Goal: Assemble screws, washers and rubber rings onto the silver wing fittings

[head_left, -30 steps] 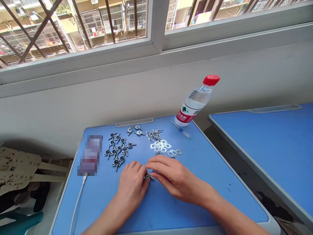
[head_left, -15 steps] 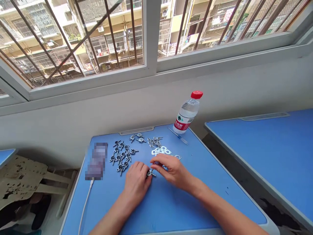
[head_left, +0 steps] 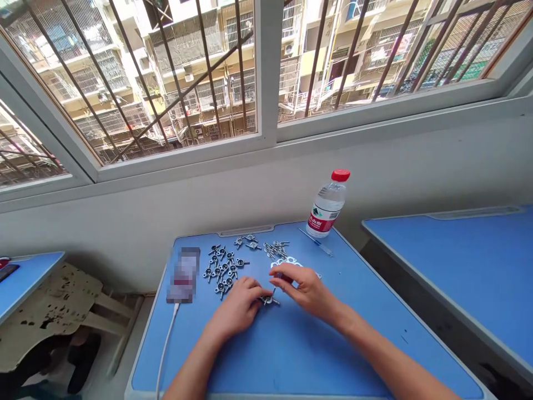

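Observation:
My left hand [head_left: 238, 306] rests on the blue desk, its fingers pressed against a small metal part [head_left: 271, 300] with a short stem. My right hand [head_left: 310, 289] is closed in a pinch above that part. From its fingertips a thin metal shaft [head_left: 273, 291] points down to the part; the rest of this tool is mostly hidden in the palm. Beyond my left hand lie several similar metal parts [head_left: 225, 268] with dark round centres. Flat white-silver plates [head_left: 291, 260] lie just behind my right hand, partly covered by it.
Small metal eye-shaped pieces [head_left: 275, 248] and a pen [head_left: 316, 243] lie farther back, near a water bottle [head_left: 326, 208] with a red cap. A phone [head_left: 183, 275] with a white cable [head_left: 166, 344] is at the left. Another blue desk [head_left: 458, 250] stands at the right.
The view has shifted, so the desk appears lower and farther right. My left fingers are less curled over the part, and the shaft under my right fingers now shows more clearly.

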Demonstrator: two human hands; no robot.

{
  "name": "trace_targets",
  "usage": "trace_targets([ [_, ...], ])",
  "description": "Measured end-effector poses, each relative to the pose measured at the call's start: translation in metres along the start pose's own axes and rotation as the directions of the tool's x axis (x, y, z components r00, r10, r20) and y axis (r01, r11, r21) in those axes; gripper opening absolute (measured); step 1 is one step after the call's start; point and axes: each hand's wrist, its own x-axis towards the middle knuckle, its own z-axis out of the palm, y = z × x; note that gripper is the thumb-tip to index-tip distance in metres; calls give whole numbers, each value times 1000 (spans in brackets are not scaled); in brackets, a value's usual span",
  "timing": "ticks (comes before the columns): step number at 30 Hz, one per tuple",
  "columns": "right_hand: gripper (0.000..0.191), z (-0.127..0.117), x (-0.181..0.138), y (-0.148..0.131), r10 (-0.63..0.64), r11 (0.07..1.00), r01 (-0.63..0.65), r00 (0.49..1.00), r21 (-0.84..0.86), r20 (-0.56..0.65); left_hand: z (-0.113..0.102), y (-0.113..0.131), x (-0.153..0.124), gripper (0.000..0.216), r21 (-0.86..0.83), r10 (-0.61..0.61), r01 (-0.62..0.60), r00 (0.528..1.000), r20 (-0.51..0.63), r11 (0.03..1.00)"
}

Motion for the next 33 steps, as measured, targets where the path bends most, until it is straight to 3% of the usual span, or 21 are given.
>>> trace_targets([
  [13,30,0,2,-9,-38,999,38,998,3,41,9,-1,2,28,-27,-49,47,994,-101,999],
  [21,35,-2,1,-10,-64,998,64,996,5,57,-1,-2,-1,39,-91,-8,7,1000,-11,996],
  [33,33,-3,1,-14,-68,998,68,996,3,64,1,4,5,18,-95,-84,77,994,-64,992],
])
